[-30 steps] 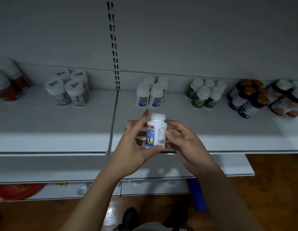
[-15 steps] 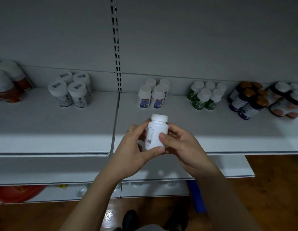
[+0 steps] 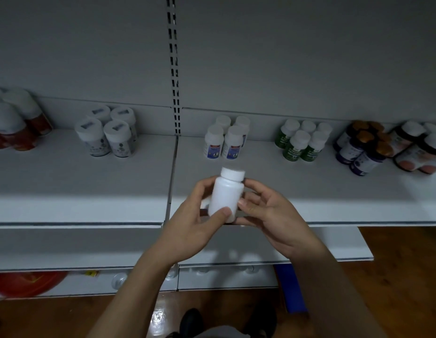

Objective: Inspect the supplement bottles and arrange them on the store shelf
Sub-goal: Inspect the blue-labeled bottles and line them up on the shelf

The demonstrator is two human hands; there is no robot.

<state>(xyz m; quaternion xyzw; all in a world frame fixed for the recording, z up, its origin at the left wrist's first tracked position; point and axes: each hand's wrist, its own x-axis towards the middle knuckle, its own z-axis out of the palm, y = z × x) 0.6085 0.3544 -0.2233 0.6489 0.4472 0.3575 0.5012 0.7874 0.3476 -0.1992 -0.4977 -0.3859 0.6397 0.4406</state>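
**A white supplement bottle (image 3: 226, 193) is held upright in both hands, in front of the blue-labelled bottles (image 3: 226, 140).**

The inspection step is judged to be in hand: only the bottle's plain white side is presented to the camera, and no label can be seen. The bottle is pinched low on its body by the left hand (image 3: 195, 228), thumb in front. It is gripped at its side by the curled fingers of the right hand (image 3: 268, 215). It lies between the two palms, above the shelf (image 3: 297, 191) edge, nearer the viewer than the blue-labelled bottles. Next, a short forward reach would be called for, so that it is set upright just in front of that similar-looking group.
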